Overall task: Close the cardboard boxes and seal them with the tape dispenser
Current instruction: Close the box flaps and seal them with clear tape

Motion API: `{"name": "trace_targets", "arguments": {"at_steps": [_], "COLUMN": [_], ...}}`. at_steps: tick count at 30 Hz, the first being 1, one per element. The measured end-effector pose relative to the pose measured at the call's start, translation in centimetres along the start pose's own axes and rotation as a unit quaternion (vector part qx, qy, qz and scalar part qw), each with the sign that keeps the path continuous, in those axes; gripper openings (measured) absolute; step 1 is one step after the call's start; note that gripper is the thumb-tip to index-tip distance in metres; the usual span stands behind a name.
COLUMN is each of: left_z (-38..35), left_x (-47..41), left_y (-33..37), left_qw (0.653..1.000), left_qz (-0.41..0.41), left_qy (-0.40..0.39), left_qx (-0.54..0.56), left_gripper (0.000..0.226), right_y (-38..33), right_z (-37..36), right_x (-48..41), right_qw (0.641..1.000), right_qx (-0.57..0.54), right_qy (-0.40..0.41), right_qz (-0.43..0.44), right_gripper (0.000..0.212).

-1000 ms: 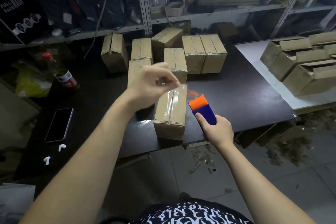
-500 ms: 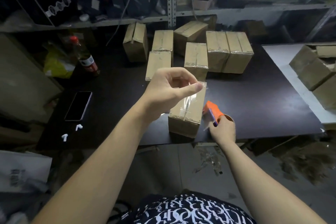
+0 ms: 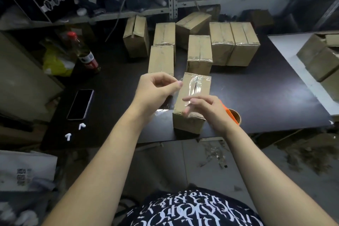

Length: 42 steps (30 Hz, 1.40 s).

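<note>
Head view — left grip (image 3: pixel 157 88) pinching tape (image 3: pixel 196 87) beside box (image 3: pixel 189 121), right grip (image 3: pixel 203 109) spread over it

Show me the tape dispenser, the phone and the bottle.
tape dispenser (image 3: pixel 230 114): head view, on its orange body.
phone (image 3: pixel 80 104): head view, middle of its dark screen.
bottle (image 3: pixel 89 60): head view, on its label.

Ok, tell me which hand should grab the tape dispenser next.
Probably right. The right hand hovers empty beside the tape dispenser; the left hand is across the box, pinching clear tape.
</note>
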State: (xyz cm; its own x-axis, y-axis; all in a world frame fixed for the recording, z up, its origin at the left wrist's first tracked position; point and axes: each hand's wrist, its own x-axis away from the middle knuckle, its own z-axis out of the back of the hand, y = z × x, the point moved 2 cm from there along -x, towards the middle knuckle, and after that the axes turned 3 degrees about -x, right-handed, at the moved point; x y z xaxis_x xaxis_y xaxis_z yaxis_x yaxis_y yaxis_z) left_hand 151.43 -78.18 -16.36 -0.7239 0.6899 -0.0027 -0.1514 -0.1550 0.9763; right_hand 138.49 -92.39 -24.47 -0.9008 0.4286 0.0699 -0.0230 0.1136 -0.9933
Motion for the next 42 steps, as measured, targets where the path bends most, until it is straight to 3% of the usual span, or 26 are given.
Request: {"name": "trace_targets", "arguments": {"at_steps": [4,8,13,18,28,33,42], "left_z": [0.1,-0.6,-2.2,-3.4,-3.1,-3.2,-3.0], "left_x": [-0.2,0.2,1.6,2.6,2.1,1.7,1.3], "left_y": [-1.3,-3.8,-7.1,-9.0,-10.7,-10.9,-11.9], "left_qw": [0.998,0.995,0.985,0.969,0.957,0.952,0.945], "left_qz": [0.029,0.050,0.104,0.145,0.192,0.215,0.234], "left_qy": [0.046,0.086,0.137,0.193,0.213,0.215,0.225], "left_qx": [0.016,0.023,0.033,0.043,0.035,0.042,0.047], "left_gripper": [0.009,0.006,0.009,0.009,0.010,0.009,0.012], "right_y": [0.8,1.6,1.9,2.1,3.3,3.4,2.9], "right_z": [0.8,1.9,2.4,2.6,3.4,3.5,4.1], "right_x": [1.3,2.9,4.5,5.2,5.2,4.4,2.5], "right_qw": [0.996,0.988,0.961,0.931,0.905,0.913,0.921], "right_qx": [-0.049,-0.010,-0.073,-0.117,-0.155,-0.098,-0.020], "right_qy": [0.062,0.122,0.162,0.222,0.263,0.297,0.298], "right_qz": [-0.040,-0.093,-0.212,-0.266,-0.296,-0.264,-0.252], "right_gripper": [0.032,0.021,0.025,0.028,0.026,0.018,0.032]}}
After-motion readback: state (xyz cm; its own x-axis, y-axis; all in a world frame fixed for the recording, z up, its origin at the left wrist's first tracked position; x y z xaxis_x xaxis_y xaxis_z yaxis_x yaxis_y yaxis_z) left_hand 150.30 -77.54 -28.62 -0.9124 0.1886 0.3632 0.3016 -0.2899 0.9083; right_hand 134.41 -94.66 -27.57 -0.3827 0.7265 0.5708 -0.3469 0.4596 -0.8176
